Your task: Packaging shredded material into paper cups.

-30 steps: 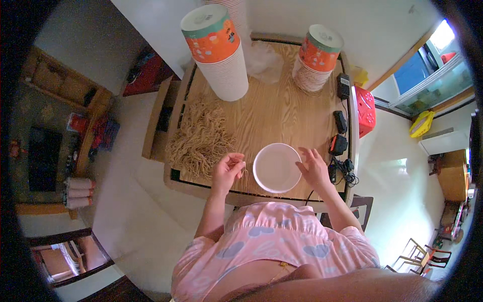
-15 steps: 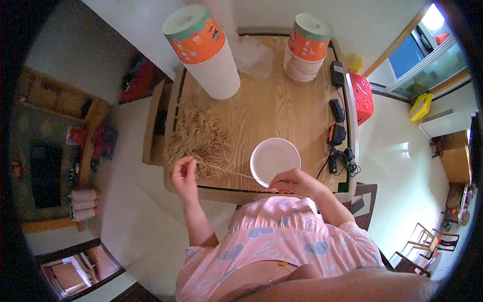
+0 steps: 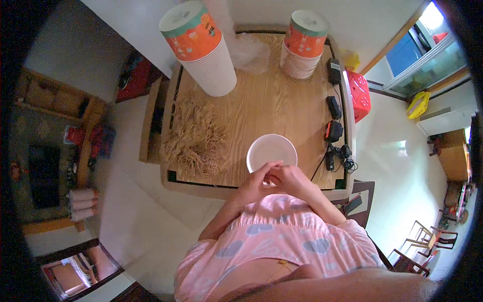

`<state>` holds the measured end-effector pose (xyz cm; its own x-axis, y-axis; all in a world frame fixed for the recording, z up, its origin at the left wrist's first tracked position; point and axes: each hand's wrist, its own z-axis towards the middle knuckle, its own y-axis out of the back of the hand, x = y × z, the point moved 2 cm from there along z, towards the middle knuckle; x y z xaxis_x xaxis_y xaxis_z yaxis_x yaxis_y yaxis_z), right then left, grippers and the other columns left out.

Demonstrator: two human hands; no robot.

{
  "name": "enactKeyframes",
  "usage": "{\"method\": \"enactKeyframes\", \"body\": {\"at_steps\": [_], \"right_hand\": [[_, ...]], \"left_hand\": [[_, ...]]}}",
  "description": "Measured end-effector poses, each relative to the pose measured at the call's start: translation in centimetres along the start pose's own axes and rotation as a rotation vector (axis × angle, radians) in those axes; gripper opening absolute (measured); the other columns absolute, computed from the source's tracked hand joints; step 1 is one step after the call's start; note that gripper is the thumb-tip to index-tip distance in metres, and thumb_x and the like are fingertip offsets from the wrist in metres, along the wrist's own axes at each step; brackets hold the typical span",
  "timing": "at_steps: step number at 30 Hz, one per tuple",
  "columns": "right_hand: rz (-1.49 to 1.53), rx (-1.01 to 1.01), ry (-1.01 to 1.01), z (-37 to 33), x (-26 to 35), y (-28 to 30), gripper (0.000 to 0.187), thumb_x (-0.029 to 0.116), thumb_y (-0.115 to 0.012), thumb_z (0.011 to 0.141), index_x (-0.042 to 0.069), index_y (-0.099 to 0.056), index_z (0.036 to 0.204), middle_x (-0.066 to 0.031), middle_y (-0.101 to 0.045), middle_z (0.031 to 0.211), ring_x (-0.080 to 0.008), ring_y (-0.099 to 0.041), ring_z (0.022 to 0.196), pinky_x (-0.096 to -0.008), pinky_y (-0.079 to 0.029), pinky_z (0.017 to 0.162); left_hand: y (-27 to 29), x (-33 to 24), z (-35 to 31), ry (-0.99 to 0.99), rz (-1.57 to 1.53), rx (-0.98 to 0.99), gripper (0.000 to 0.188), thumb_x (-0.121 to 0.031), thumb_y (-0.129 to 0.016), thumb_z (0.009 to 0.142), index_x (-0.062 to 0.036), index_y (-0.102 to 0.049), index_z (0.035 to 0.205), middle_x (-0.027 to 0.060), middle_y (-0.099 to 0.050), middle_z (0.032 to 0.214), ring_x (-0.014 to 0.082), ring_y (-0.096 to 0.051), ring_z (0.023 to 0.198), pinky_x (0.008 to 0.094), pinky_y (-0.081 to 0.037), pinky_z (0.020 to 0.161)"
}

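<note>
Pale lettering (image 3: 267, 247) on pink dress (image 3: 289, 232); fingers (image 3: 272, 165) at bowl (image 3: 271, 148).

Pale glossy floor (image 3: 390, 186), white wall (image 3: 269, 14), bright window (image 3: 431, 18)

The right hand (image 3: 293, 178) and left hand (image 3: 258, 181) hide part of the bowl (image 3: 271, 147); what their fingers hold cannot be told. Strands in the pile (image 3: 196, 141) blur together. The upper edge crops a pale stack (image 3: 217, 7), partly behind the left cup stack (image 3: 211, 65).
</note>
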<state>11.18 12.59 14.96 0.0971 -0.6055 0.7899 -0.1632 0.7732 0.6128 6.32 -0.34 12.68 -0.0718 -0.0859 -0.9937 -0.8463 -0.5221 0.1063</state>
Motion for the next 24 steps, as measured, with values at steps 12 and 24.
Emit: {"method": "enactKeyframes", "body": {"at_steps": [12, 24], "right_hand": [[0.329, -0.196, -0.343, -1.8, -5.1, 3.1, 0.011, 0.005, -0.054, 0.081, 0.000, -0.061, 0.088, -0.0064, -0.062, 0.072, -0.0142, -0.058, 0.065, -0.0254, -0.046, 0.060], [0.196, -0.205, -0.065, -1.0, -3.0, 1.6, 0.020, 0.004, -0.064, 0.074, 0.004, -0.058, 0.092, -0.0079, -0.059, 0.084, -0.0201, -0.060, 0.075, -0.0294, -0.049, 0.066]], "left_hand": [[-0.6, 4.0, -0.4, 0.226, -0.247, -0.492, 0.012, -0.008, -0.063, 0.080, 0.0009, -0.063, 0.088, 0.0028, -0.063, 0.078, 0.0054, -0.057, 0.069, 0.0181, -0.046, 0.064], [-0.6, 3.2, -0.3, 0.414, -0.401, -0.444, 0.013, -0.010, -0.063, 0.080, -0.0001, -0.063, 0.088, 0.0024, -0.063, 0.080, 0.0051, -0.056, 0.071, 0.0189, -0.045, 0.063]]}}
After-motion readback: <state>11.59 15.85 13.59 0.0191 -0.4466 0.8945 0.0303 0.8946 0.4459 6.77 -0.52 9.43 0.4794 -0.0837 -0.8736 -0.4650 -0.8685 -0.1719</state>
